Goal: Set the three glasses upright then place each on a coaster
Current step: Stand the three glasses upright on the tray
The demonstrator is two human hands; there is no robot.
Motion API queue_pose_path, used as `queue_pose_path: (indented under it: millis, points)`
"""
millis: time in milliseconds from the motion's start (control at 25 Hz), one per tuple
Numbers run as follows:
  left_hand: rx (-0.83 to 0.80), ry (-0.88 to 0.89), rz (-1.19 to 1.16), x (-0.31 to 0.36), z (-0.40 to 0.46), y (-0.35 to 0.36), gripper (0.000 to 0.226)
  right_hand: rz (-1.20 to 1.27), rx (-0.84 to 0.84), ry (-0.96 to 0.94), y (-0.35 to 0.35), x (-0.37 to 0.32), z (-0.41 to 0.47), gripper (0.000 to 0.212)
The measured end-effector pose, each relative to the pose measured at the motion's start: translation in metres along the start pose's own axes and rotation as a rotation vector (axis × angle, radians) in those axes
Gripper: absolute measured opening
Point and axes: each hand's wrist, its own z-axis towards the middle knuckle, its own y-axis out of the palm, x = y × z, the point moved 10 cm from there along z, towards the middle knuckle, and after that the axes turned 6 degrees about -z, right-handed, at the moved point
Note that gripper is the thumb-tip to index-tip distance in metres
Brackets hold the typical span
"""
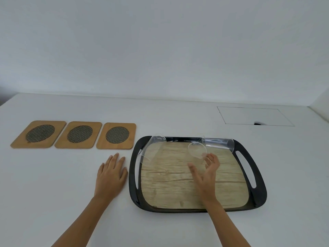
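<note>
Two bare hands are nearest to the camera, both reaching forward over a white table [53, 175]. The left hand [111, 172] lies flat on the table with the palm down and the fingers spread a little, holding nothing, just beside the left rim of the tray [132, 175]. The right hand [207, 172] is above the wood-patterned floor of the tray, with the fingers open wide and curved; its fingertips are at the middle glass [197, 150], but I cannot tell if they already touch it.

The black tray has a handle slot on each side. All three clear glasses lie on their sides in its far part. The middle glass shows its round mouth toward the camera. The left glass [151, 148] leans over the far left corner of the tray. The right glass [218, 143] lies along the far rim, beside the middle one.

Further to the left, three wooden coasters [81, 134] with dark mesh circles are in a row on the table, side by side, well apart from the glasses.
</note>
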Motion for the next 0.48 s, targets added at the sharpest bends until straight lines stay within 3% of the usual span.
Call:
queue_pose_path:
  millis: [160, 280, 360, 480]
  points:
    - [0.001, 0.000, -0.004, -0.001, 0.002, 0.000, 0.055, 0.012, 0.240, -0.031, -0.054, -0.004, 0.027, 0.046]
    - [0.009, 0.005, -0.011, -0.001, 0.002, 0.000, 0.056, -0.356, 0.297, -0.095, -0.085, -0.011, 0.080, 0.041]
    - [0.013, 0.009, -0.017, 0.000, 0.002, -0.001, 0.055, -0.690, 0.088, -0.148, -0.073, -0.007, 0.118, 0.051]
    - [0.013, 0.011, -0.023, 0.002, 0.001, -0.002, 0.055, -1.066, -0.413, -0.154, -0.042, 0.018, 0.143, 0.079]
